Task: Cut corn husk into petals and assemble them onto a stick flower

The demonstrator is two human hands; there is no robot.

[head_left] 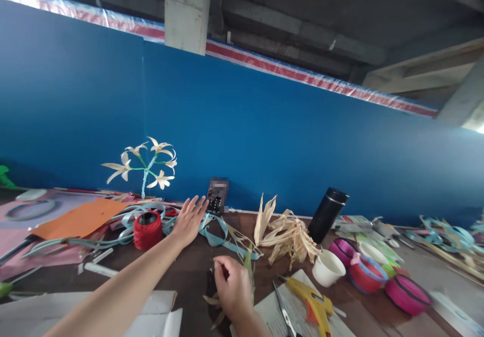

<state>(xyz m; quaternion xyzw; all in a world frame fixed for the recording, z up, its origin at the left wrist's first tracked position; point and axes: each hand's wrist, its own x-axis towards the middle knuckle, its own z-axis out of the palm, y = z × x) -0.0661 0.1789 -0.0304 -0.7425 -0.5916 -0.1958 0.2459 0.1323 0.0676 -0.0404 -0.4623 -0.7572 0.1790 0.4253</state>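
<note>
My left hand (190, 221) reaches forward over the table with its fingers stretched out, holding nothing. It is beside pale blue ribbon (216, 237) and a dark phone-like object (218, 196) leaning against the wall. Nearer to me, my right hand (233, 282) is closed, its fingers curled in; what they hold, if anything, is hidden. A narrow green leaf (248, 261) sticks up just beside it, and pale dry scraps (214, 301) lie at its left. Left of my left hand stands a spool of red cord (147, 230).
Behind the hands are dry corn husks (289, 239) and a tilted black bottle (328, 215). To the right lie scissors (284, 311), a yellow glue gun (310, 301), a white cup (328, 268) and small bowls (408, 294). A husk-flower stem (144, 181) stands at left.
</note>
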